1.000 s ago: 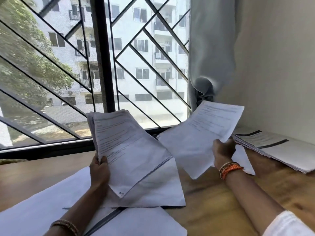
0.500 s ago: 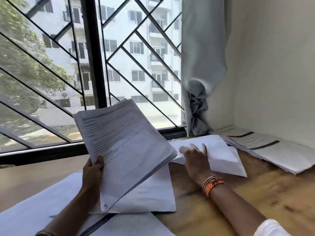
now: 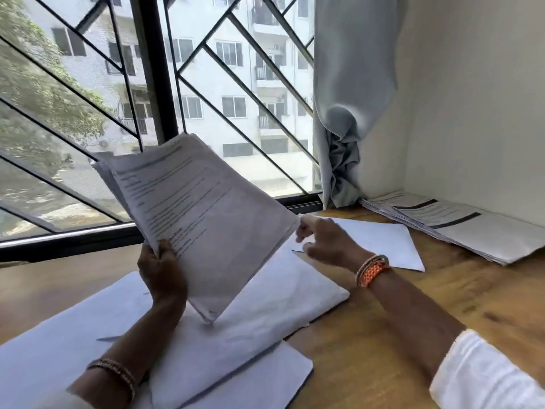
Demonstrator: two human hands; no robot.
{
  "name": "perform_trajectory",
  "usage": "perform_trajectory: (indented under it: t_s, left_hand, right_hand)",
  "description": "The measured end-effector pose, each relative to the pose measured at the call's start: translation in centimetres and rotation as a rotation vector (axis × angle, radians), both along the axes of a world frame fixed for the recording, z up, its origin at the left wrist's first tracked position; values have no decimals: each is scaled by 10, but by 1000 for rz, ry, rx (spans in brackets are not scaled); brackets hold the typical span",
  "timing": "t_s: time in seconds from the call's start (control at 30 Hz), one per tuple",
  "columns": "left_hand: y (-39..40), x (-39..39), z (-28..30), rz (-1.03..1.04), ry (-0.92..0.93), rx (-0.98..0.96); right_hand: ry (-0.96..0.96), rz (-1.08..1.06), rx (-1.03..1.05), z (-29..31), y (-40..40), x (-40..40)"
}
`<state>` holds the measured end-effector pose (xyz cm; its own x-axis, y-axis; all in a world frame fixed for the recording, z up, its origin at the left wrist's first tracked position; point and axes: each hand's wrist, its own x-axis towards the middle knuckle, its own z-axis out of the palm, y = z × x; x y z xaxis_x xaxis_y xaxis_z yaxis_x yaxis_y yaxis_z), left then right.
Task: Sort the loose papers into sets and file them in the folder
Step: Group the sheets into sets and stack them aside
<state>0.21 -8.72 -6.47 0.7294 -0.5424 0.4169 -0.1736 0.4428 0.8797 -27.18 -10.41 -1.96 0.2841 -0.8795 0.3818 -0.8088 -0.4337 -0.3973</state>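
Nearest you, flat white sheets [image 3: 73, 343] are lying spread over the wooden table [image 3: 383, 335], overlapping one another, with a dark strip showing between two of them; whether any of these is the folder, you cannot tell. Your left hand [image 3: 161, 271], with a thin beaded bracelet [image 3: 118, 371] on the wrist, is gripping the lower edge of a thick stack of printed papers [image 3: 203, 219], thumb on the front and fingers curled behind, and is holding it tilted up off the table with its top corner against the window. The pages are fanning slightly at the upper left edge. Your right hand [image 3: 323, 240], wearing orange woven bands [image 3: 372, 270] and a white sleeve [image 3: 483, 373], is reaching toward the stack's right corner with fingers loosely bent; motion blur is hiding whether they are touching the paper. Just behind that hand a single white sheet [image 3: 383, 240] is lying flat. Farther right, against the cream wall, a sorted pile of sheets with dark bars [image 3: 460, 222] is resting on the table. Beyond are hanging a pale grey curtain [image 3: 348, 98] and a black diagonal window grille [image 3: 153, 69].
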Motion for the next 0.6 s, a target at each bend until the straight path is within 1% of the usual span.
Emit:
perform_trajectory:
  t_s: [0.03,0.07,0.1,0.17,0.3,0.33,0.5,0.6]
  left_hand:
    - [-2,1,-4,0,-16,72]
    - [-2,2,-7,9,-28,153]
    - [-3,3,-9,19,-33,229]
    - [-3,5,-10,42,-26,298]
    - [-2,2,-8,36,-41,286]
    - [-2,1,-7,33,-54,283]
    - [-1,0,-9,60,-105,269]
    - [1,-1,-8,47,-120,251]
  right_hand:
    - [153,-149,48,-3,-10,-20]
    - [268,-254,169,-8,-18,-39]
    - [311,-306,281,-13,-24,-57]
    - [249,-290,360,-21,-33,-82]
    - [103,-208,394,-33,-42,-101]
    - [127,-194,391,-30,-45,-101]
    - [497,-157,206,-10,-48,-94]
    - [724,-283,54,-11,-51,-82]
